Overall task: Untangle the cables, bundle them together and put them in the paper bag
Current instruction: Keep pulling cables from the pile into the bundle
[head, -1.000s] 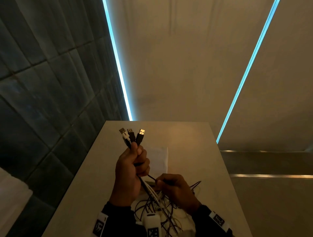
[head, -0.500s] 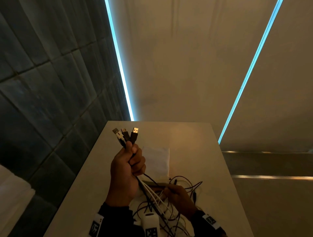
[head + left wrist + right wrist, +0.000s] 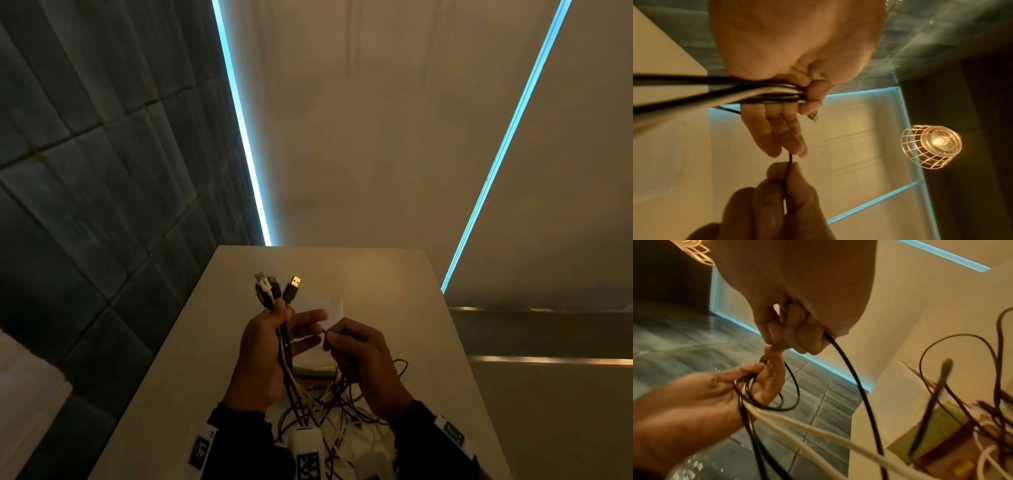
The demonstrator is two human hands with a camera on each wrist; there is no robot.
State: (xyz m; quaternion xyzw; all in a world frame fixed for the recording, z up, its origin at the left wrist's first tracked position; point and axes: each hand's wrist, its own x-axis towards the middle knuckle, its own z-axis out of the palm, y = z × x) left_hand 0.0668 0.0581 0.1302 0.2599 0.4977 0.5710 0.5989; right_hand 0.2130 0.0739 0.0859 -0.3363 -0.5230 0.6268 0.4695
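Head view, lower centre of the frame: the left hand [image 3: 263, 356] holds a bundle of cables [image 3: 286, 346] upright above a pale table [image 3: 394, 274]. The thumb and the base of the forefinger clamp the bundle just below its plugs [image 3: 277, 286], which fan out above the hand; one plug is white, the others dark. The remaining fingers of this hand are extended to the right, uncurled, toward the other hand. Left wrist view, centre: the same clamp appears from below, with dark and white strands passing between thumb and palm and the free fingers [image 3: 777, 134] stretched downward in the frame.

The right hand [image 3: 363, 363] sits just right of the left, fingers curled, pinching a thin black cable [image 3: 849, 379] between thumb and fingertips. In the left wrist view this strand rises from the pinch almost to the tips of the left fingers. Right wrist view, upper centre: the black cable leaves the closed fingers and runs down to the lower edge of the frame.

Below both hands in the head view, loose loops of dark and white cable hang in a tangle [image 3: 329, 411]. A white paper bag [image 3: 329, 308] lies flat on the table behind the hands, partly hidden by them. A wire-caged lamp [image 3: 931, 146] glows at the right of the left wrist view.
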